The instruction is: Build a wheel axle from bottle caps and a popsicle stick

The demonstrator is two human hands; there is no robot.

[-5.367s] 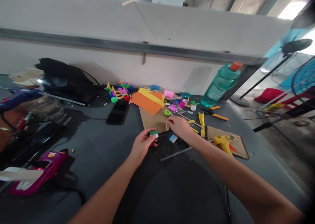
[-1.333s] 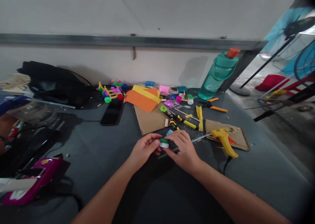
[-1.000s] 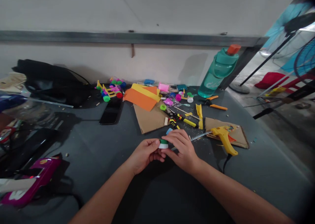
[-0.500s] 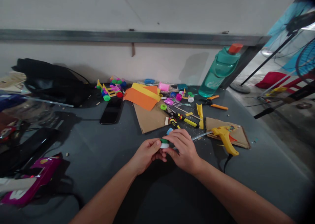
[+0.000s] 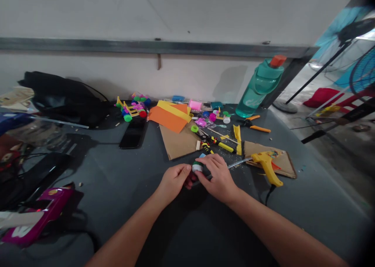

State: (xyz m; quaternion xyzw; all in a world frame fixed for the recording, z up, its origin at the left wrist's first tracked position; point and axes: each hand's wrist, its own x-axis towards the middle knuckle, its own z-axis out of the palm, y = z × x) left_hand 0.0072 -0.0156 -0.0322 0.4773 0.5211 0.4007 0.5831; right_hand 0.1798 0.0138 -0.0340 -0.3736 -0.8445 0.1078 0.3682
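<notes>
A green bottle cap and a white bottle cap, put together as one pair (image 5: 197, 167), sit between my two hands above the dark table. My right hand (image 5: 217, 177) is closed on them, thumb below and fingertips on top. My left hand (image 5: 175, 183) has its thumb at the caps' left side, its other fingers curled beneath and partly hidden. Just behind my right fingers a small blue piece (image 5: 202, 155) shows. A yellow glue gun (image 5: 267, 164) lies to the right on a cardboard piece (image 5: 288, 164), a clear glue stick (image 5: 240, 162) beside my right hand.
Ahead lie cardboard (image 5: 178, 144), orange paper (image 5: 168, 118), pliers (image 5: 207, 142), a yellow-black cutter (image 5: 224, 145) and colourful caps. A phone (image 5: 132, 134) is left of them, a teal bottle (image 5: 259, 87) right. A purple tool (image 5: 43, 212) stands at the left.
The caps have tilted and shifted slightly up and right with my right hand. My left thumb has slid back from their face towards their left edge.
</notes>
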